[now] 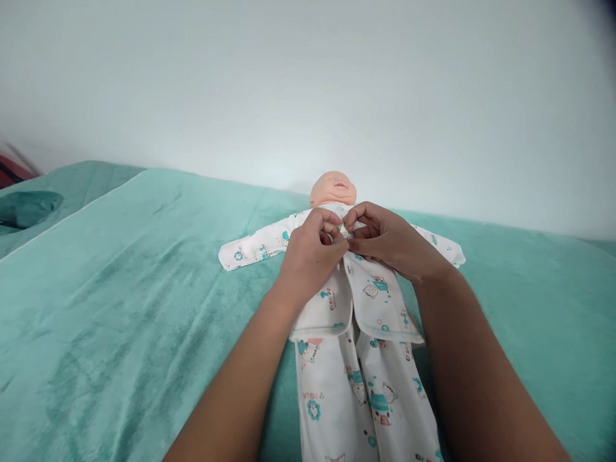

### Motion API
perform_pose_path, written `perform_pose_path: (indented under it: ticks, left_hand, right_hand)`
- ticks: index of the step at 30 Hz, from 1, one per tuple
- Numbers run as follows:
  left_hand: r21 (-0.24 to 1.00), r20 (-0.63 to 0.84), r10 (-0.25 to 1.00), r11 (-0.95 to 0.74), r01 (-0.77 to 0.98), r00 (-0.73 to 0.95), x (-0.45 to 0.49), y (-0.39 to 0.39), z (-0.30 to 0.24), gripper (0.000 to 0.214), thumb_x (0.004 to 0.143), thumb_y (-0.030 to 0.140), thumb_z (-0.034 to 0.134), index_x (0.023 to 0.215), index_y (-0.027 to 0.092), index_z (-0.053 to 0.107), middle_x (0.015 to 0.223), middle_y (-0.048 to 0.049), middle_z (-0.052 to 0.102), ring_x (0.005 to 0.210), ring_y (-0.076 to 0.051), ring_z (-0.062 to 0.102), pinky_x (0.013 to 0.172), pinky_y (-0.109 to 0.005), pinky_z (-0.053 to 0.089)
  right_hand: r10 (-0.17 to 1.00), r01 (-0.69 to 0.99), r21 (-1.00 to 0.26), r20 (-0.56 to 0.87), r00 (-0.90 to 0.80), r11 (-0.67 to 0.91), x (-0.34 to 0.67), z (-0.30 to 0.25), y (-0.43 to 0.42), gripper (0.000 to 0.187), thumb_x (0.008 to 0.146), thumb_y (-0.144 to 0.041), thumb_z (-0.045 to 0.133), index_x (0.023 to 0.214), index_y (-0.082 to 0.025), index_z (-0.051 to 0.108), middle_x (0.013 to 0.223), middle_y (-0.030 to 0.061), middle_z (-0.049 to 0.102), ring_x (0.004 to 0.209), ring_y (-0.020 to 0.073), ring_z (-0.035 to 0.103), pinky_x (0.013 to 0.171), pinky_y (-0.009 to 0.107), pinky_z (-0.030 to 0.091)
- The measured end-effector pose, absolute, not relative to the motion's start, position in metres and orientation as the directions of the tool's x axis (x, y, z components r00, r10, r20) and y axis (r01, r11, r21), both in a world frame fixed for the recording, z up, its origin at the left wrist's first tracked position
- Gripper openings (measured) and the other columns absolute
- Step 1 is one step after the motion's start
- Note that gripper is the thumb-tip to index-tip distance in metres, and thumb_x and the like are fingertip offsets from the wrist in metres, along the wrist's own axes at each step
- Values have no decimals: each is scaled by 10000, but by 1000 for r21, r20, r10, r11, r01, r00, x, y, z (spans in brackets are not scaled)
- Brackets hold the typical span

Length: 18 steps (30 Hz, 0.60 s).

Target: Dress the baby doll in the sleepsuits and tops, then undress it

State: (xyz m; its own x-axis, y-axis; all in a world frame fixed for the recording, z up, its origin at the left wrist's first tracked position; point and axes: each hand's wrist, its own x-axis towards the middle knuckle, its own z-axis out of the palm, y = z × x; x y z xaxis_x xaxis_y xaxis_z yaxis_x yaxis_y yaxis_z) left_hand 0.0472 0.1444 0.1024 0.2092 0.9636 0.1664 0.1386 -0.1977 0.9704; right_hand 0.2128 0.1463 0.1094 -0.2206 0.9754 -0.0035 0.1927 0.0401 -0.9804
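Observation:
A baby doll [332, 187] lies on its back, head toward the wall and sleeves spread to both sides. It wears a white printed jacket [325, 305] and matching trousers [332, 401]. Over the chest, my left hand [317, 247] pinches the jacket's front edge near the neck. My right hand [378, 237] pinches the other front edge close beside it, fingertips almost meeting. Below my hands the two front panels hang apart at the hem. Any fastener between my fingers is hidden.
A green plush cover [144, 308] spreads under the doll, wrinkled on the left. Behind it rises a pale wall [289, 83]. At the far left lie a dark green folded shape [29, 208] and a red item [14, 170].

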Motion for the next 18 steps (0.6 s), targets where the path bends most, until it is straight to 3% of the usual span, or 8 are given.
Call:
perform_pose_path:
  ticks: [11,18]
  left_hand:
    - [990,140,979,-133,-53,151,47,146,100,139,772,136,586,890,208,572,712,40,540,583,-71,459,559,-207,377]
    - [984,168,970,-154,-89,175,48,147,96,149,783,129,567,905,213,556,742,50,530,609,-66,460,606,-200,396]
  right_hand:
    - [979,213,-976,-3,-205,42,214,110,146,270,741,-171,722,924,-251,540,641,-75,457,491,64,398,437,217,245]
    - [977,160,-986,4,-212,39,214,106,147,220,801,-343,729,932,-235,589,641,-60,497,490,71,428,438,220,295]
